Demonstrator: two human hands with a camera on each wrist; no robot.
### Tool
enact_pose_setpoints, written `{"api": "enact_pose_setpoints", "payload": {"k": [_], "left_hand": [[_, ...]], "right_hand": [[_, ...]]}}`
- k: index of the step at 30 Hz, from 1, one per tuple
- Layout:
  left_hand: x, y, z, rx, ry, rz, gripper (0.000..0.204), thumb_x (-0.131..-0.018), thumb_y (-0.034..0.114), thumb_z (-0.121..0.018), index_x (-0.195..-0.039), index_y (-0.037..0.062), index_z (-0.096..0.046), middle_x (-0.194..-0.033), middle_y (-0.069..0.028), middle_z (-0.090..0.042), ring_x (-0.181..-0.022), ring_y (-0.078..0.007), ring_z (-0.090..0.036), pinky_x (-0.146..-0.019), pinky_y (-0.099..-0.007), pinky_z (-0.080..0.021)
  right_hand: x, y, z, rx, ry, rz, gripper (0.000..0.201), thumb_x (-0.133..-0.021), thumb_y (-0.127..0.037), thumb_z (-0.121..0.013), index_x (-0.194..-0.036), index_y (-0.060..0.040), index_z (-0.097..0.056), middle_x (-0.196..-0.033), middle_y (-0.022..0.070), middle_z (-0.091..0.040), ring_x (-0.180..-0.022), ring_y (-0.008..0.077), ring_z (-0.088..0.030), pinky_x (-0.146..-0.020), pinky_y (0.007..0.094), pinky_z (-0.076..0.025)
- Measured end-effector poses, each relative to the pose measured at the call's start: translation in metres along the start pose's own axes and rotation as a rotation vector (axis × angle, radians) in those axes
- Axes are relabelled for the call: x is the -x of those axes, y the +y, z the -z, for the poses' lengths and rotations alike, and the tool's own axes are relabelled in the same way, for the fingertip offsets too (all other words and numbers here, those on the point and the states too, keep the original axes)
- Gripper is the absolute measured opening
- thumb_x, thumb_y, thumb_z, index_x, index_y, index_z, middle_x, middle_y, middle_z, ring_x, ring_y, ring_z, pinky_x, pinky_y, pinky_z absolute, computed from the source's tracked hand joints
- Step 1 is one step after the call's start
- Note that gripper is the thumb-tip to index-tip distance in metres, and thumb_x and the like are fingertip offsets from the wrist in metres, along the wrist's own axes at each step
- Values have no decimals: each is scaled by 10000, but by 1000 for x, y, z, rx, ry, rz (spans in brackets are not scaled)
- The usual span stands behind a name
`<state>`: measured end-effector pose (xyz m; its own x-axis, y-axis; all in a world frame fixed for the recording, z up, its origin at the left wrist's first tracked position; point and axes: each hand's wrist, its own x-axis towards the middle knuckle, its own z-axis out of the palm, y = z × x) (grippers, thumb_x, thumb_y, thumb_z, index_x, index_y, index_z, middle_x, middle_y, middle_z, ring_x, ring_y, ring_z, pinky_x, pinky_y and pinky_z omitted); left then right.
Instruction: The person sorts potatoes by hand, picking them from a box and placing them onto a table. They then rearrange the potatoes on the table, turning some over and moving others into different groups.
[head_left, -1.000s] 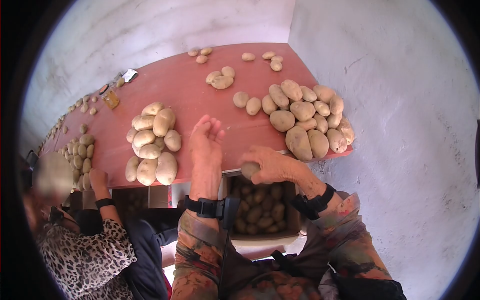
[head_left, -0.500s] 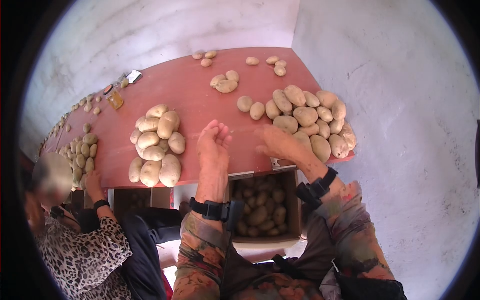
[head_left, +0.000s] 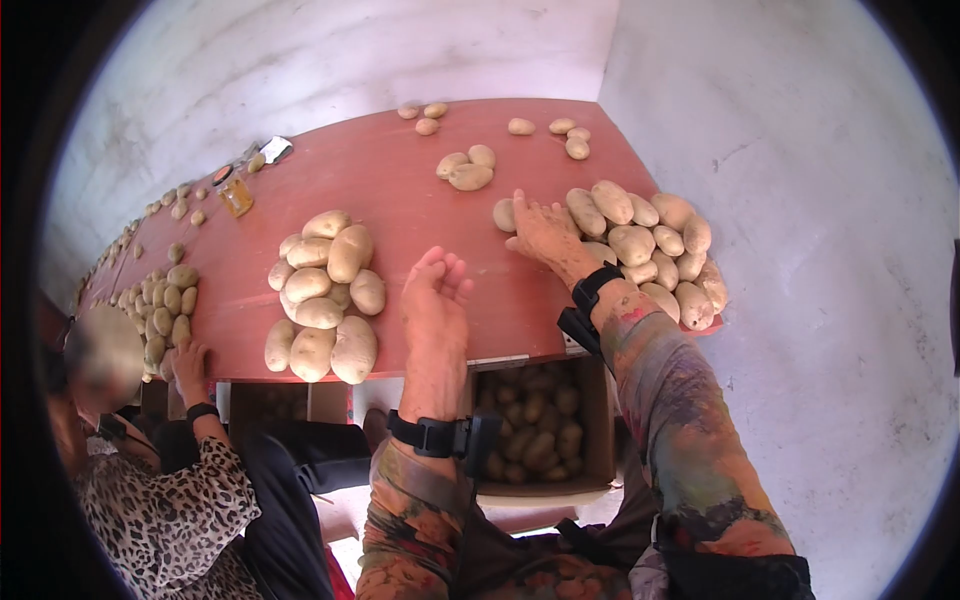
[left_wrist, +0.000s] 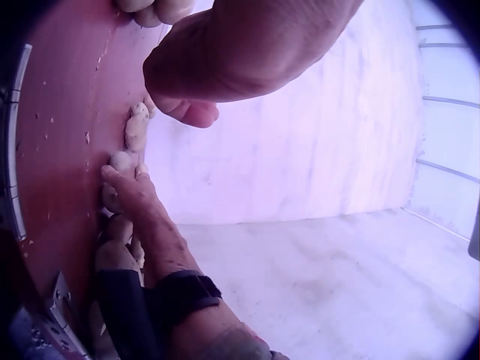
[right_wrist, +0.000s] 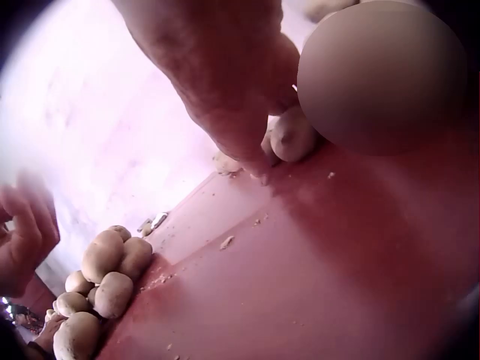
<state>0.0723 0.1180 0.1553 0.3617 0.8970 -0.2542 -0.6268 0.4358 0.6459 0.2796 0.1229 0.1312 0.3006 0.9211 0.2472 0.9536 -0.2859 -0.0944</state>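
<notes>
In the head view my right hand (head_left: 548, 236) reaches over the left edge of the right-hand potato pile (head_left: 668, 240), back up and fingers stretched out. A single potato (head_left: 505, 214) shows just beyond its fingertips; other potatoes are hidden beneath the hand. The right wrist view has a potato (right_wrist: 293, 135) close beside the thumb and fingers. My left hand (head_left: 437, 300) hovers over the table's front part, palm turned up, fingers loosely bent and holding nothing. A second heap of potatoes (head_left: 330, 290) lies to its left on the red table (head_left: 430, 215).
Below the table edge stands a cardboard box (head_left: 600, 440) with potatoes inside. Small potato groups, such as one potato (head_left: 470, 177), lie farther back. A jar (head_left: 233, 192) stands at the left. Another person (head_left: 165, 480) sits left; a wall (head_left: 790, 250) borders the right.
The right hand held a potato above the box a second ago; that potato is out of the hand, which has moved up and away to the pile. The left hand stays nearly still.
</notes>
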Motion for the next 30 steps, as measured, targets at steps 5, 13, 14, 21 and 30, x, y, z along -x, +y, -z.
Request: {"api": "enact_pose_setpoints", "payload": {"k": [5,13,14,21,30], "left_hand": [[3,6,-1,9,-1,6,272,-841,82,-491,-1110,63,-527,-956,-42,-580,-874,-160,-564,-747,-317,-462],[5,3,1,9,-16,23,265,-846,83,-488,-1108,64,-525,-939,-36,-577,-851,-149,-564,-728,-306,-468],[6,3,1,7,-16,23,265,-846,83,-488,-1108,64,-525,-939,-36,-577,-851,-149,-564,-728,-306,-468],[5,2,-3,-10,-20,35,264,-849,80,-473,-1107,52,-522,-943,-55,-577,-831,-156,-565,-715,-308,-471],[-1,13,5,15,-23,7,289,-833,86,-507,-1119,64,-534,-925,-32,-586,-822,-141,-569,-710,-303,-477]], "right_hand": [[-13,2,-12,-9,-133,-121,787,-749,-137,-626,-1391,0,-192,-1170,247,-513,-1093,378,-499,-963,482,-350],[-3,-17,11,-178,-60,-35,740,-734,-62,-551,-1404,-124,-244,-1253,263,-414,-1099,380,-486,-916,463,-407],[-4,-25,20,-182,-90,-38,724,-742,-69,-545,-1403,-150,-261,-1271,266,-392,-1117,375,-476,-909,463,-417],[-33,-19,-17,14,-142,20,339,-807,-135,-502,-1137,-99,-567,-1184,195,-514,-1081,366,-508,-865,445,-470],[5,-18,-11,38,-92,124,237,-816,-85,-464,-1015,-81,-593,-1015,161,-603,-992,350,-562,-807,442,-492]]}}
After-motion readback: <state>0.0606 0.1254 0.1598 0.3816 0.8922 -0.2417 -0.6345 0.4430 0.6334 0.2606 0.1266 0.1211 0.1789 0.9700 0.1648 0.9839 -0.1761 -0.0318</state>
